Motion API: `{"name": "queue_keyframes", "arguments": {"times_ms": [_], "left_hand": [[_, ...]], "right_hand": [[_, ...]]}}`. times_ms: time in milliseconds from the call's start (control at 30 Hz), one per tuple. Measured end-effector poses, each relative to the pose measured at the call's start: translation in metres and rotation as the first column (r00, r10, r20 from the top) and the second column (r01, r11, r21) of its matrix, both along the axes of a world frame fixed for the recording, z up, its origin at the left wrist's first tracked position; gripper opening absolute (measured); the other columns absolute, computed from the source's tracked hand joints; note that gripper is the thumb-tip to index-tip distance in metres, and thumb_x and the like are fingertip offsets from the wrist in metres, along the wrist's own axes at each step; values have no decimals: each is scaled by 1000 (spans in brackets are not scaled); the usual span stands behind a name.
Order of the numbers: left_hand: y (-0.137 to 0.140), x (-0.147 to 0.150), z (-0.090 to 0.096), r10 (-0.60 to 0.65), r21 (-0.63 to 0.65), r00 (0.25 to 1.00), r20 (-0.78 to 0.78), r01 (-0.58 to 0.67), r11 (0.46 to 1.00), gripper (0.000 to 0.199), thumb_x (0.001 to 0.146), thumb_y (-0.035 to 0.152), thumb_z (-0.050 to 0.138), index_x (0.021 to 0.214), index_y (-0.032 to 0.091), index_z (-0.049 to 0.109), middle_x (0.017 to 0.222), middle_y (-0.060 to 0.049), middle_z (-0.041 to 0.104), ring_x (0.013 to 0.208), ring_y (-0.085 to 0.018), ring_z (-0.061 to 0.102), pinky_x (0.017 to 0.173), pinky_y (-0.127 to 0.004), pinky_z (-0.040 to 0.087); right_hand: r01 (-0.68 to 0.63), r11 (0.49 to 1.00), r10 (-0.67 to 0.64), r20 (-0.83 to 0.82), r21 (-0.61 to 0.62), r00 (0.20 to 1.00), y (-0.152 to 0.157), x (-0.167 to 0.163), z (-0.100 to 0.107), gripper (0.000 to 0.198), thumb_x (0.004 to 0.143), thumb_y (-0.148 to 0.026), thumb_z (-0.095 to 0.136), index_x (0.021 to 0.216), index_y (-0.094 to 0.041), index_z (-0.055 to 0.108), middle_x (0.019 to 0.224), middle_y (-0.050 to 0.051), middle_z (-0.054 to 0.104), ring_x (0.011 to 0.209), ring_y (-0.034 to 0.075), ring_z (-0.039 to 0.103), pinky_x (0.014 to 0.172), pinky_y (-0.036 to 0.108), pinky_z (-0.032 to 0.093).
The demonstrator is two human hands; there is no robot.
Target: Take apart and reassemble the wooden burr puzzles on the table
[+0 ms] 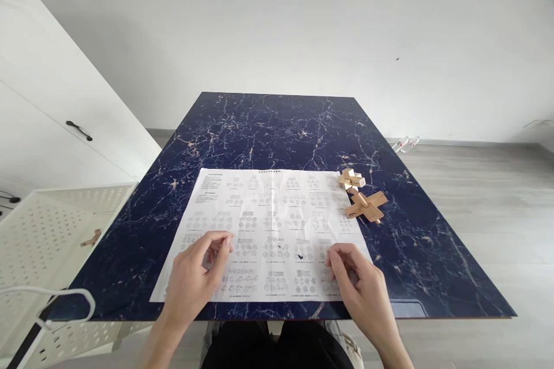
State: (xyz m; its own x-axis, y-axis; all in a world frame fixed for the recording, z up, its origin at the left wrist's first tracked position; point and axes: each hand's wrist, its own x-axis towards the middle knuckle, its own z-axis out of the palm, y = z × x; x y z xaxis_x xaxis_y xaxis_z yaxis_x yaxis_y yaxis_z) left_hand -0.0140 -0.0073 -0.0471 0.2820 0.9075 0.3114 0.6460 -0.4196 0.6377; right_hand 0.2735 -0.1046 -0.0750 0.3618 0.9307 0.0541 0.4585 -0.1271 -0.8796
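The person's left hand (194,271) and right hand (360,279) are well apart, roughly level, both angled slightly inward. The bare forearms (162,331) slant in from the bottom edge toward each other. On each hand, the fingers (211,236) curl loosely, and the thumb (221,256) lies close to them, relaxed. The black-clad legs (242,347) show between the arms.

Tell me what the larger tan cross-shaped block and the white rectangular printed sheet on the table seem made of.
Larger tan cross-shaped block: probably smooth wood, by its warm colour and crisp edges. White rectangular printed sheet: likely matte paper, showing creases.
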Motion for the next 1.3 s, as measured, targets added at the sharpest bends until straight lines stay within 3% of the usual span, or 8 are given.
{"name": "queue_keyframes", "arguments": {"times_ms": [167,333,467,533,600,800,967,1300], "left_hand": [[1,0,0,5,-13,1000,-15,-5,1000,23,106,42,58,102,23,70,77,1,74,61,-13,69,58,-20,55],[2,0,0,-2,-12,1000,-8,2,1000,25,105,44,59,102,23,71,74,1,74,59,-14,69,54,-20,55],[2,0,1,-5,-19,1000,-2,5,1000,28,105,47,59,101,23,71,75,-1,76,61,-15,71,56,-20,57],[1,-1,0,7,-28,1000,-5,-7,1000,27,105,47,59,102,23,72,77,-1,77,62,-15,72,55,-20,56],[1,-2,-1,15,-31,1000,-5,-15,999,26,105,46,59,103,23,72,78,-1,77,61,-15,71,54,-20,56],[1,-4,-3,4,-19,1000,-6,-4,1000,24,106,45,59,104,24,71,76,2,75,59,-13,69,55,-19,55],[0,-4,-4,-18,-35,1000,-13,17,999,24,106,45,59,104,25,71,76,2,73,60,-14,68,58,-20,55],[0,-4,-2,-23,-56,1000,14,23,998,28,105,47,57,102,24,72,74,0,73,58,-15,67,53,-21,54]], "right_hand": [[-25,999,24,-60,-26,998,3,4,3,38,108,-57,50,99,-24,67,80,6,70,67,21,65,61,30,51],[-87,991,74,-122,-102,990,18,9,12,44,106,-61,53,126,-23,63,74,3,69,70,23,70,52,28,48],[-160,985,151,-122,-65,981,40,13,19,47,105,-58,56,138,-25,56,122,14,72,87,23,76,64,31,58],[-169,985,165,-120,-20,979,52,15,19,44,105,-57,57,136,-27,57,153,18,53,91,22,77,65,32,61],[-168,986,166,-142,0,976,63,17,18,43,104,-57,57,134,-26,58,161,18,42,93,21,77,66,32,62],[-70,997,64,-196,-20,979,75,21,7,54,101,-62,60,140,-25,54,148,19,52,103,26,75,71,34,65],[5,1000,-7,-188,-12,982,76,25,2,62,99,-63,61,147,-25,51,132,17,62,91,23,74,73,37,65],[164,986,-165,-177,-22,970,82,49,-3,66,93,-64,71,143,-26,52,148,17,37,106,28,76,79,39,69]]}}
